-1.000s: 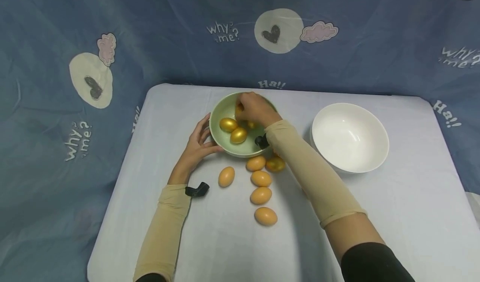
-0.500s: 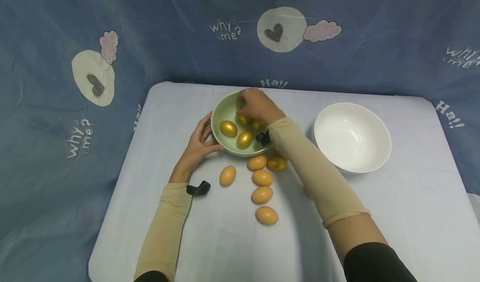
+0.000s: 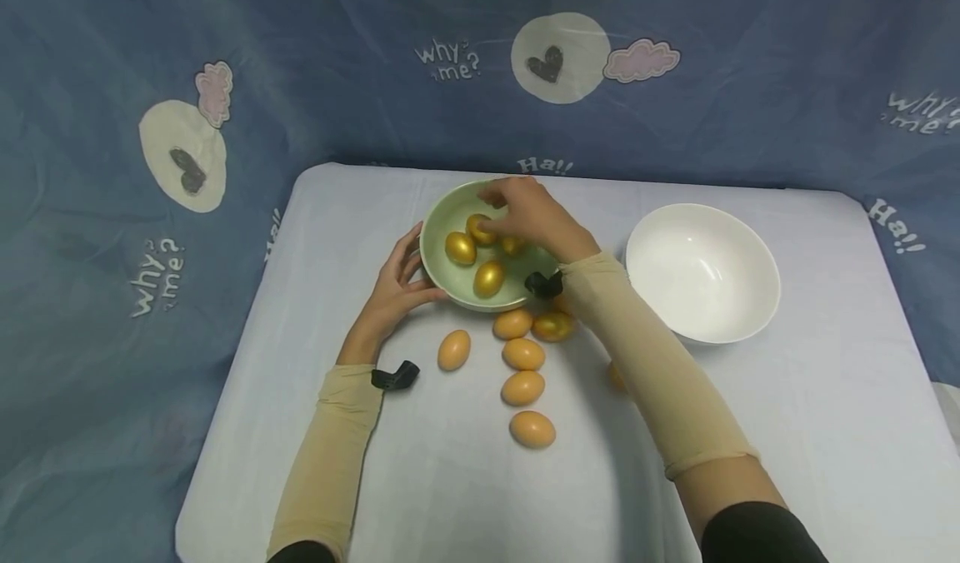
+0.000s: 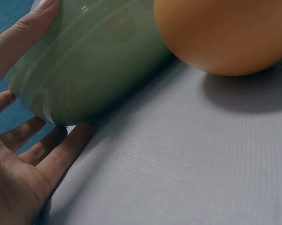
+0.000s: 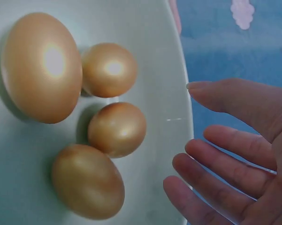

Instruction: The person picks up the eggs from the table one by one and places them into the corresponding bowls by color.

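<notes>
Evidently a fresh release

Blue patterned cloth [image 3: 337, 88] hangs behind a white-covered table [image 3: 427, 488]. White bowl [image 3: 705, 276] stands at the right, well apart from the green bowl [image 3: 456, 205], which sits near the far edge.

Left hand [image 3: 397, 290]: fingers and thumb spread against the outside of the green bowl, by appearance steadying it. Right hand [image 3: 536, 217]: above the same bowl, thumb and fingers parted, no load found — the right wrist view shows it clear of the contents.

Four gold eggs [image 3: 489, 279] lie inside the green bowl. Change noted: a second ago the right fingers were bunched around a gold egg; now they are parted and drawn back, leaving it in the bowl. Judgement — one placement complete, right hand free.

Outside, four brown eggs [image 3: 522, 388] form a rough line toward the person, a lone brown egg [image 3: 454, 351] to their left.
</notes>
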Available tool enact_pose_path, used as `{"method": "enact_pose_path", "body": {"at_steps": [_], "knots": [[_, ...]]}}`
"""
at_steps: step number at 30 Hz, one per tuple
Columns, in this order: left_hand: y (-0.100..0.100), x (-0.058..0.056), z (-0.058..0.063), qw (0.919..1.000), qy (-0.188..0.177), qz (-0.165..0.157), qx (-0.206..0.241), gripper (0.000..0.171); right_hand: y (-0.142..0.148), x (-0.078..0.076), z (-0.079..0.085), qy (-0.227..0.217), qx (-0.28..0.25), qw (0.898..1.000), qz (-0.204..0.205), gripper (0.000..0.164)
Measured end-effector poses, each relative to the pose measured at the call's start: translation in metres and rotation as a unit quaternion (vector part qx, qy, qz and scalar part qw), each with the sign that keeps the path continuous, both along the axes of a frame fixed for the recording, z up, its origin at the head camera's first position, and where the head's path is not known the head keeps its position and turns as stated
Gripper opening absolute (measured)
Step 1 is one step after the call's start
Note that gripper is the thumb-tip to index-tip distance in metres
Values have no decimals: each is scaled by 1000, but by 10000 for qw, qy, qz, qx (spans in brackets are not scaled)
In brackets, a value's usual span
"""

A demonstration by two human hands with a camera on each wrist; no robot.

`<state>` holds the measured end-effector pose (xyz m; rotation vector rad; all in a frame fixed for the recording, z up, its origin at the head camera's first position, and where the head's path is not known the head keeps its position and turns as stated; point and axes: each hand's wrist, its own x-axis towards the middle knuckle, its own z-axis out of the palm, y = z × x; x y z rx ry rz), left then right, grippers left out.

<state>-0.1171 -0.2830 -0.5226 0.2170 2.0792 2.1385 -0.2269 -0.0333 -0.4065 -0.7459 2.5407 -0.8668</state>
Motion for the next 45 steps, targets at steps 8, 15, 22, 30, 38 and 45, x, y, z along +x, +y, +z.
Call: {"method": "enact_pose_path", "body": {"at_steps": [8, 15, 22, 30, 38, 45], "knots": [[0, -1, -2, 10000, 32, -22, -8, 116, 19, 23, 0, 49, -501, 9986, -157, 51], [0, -1, -1, 10000, 41, -13, 15, 116, 37, 51, -1, 107, -980, 9948, -267, 44], [0, -1, 0, 10000, 11, 19, 13, 115, 60, 82, -5, 380, -1144, 9924, -264, 45], [1, -2, -3, 10000, 40, 39, -1, 115, 86, 109, -15, 312, -1387, 9891, -389, 43], [1, -1, -3, 10000, 48, 46, -18, 116, 110, 131, -25, 531, -1364, 9879, -505, 44], [1, -1, -2, 10000, 38, 49, -21, 116, 132, 156, -40, 633, -1432, 9846, -774, 41]]}}
